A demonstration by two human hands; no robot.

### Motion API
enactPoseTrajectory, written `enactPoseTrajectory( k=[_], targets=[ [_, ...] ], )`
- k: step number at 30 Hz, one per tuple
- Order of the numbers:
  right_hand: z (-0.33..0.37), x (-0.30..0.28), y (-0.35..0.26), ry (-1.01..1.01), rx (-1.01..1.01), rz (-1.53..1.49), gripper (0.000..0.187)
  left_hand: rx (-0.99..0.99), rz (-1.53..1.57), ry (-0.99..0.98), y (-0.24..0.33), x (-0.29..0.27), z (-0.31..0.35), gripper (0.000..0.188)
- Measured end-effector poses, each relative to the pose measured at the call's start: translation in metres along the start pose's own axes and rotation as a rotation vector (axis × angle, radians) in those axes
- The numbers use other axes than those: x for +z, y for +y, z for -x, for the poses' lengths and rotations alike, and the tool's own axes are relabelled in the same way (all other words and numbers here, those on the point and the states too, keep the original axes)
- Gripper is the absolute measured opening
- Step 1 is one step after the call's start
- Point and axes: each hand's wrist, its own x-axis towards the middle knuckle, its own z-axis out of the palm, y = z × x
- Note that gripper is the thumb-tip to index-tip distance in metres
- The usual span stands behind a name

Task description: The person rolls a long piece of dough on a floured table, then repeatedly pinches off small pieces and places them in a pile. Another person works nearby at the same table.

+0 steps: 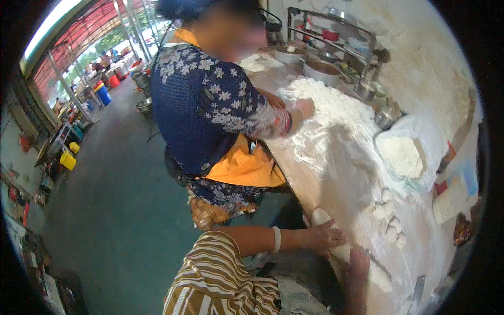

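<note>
A long pale roll of dough lies along the near edge of the floury worktable. My left hand, with a white bangle at its wrist, curls its fingers over the roll near its far end. Closer to me, my right hand presses down on the same roll, fingers close together and partly hidden. Several small dough lumps sit to the right of the roll. A flat scraper-like blade rests farther right, near the lower edge.
A co-worker in a floral top works at the flour heap on my left. An open flour bag stands against the wall side. Round pots and a metal rack occupy the far end. Green floor stretches left.
</note>
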Motion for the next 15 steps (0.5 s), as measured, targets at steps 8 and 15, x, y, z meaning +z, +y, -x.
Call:
enactPoseTrajectory(
  k=[8, 15],
  targets=[
    [0.025, 0.035, 0.161, 0.125, 0.013, -0.068, 0.07, -0.102, -0.025, 0.026, -0.04, -0.004, -0.048, 0.057],
    [0.057, -0.049, 0.102, 0.106, 0.302, -0.692, 0.064, -0.126, 0.02, 0.006, -0.023, -0.022, -0.08, 0.056]
  ],
)
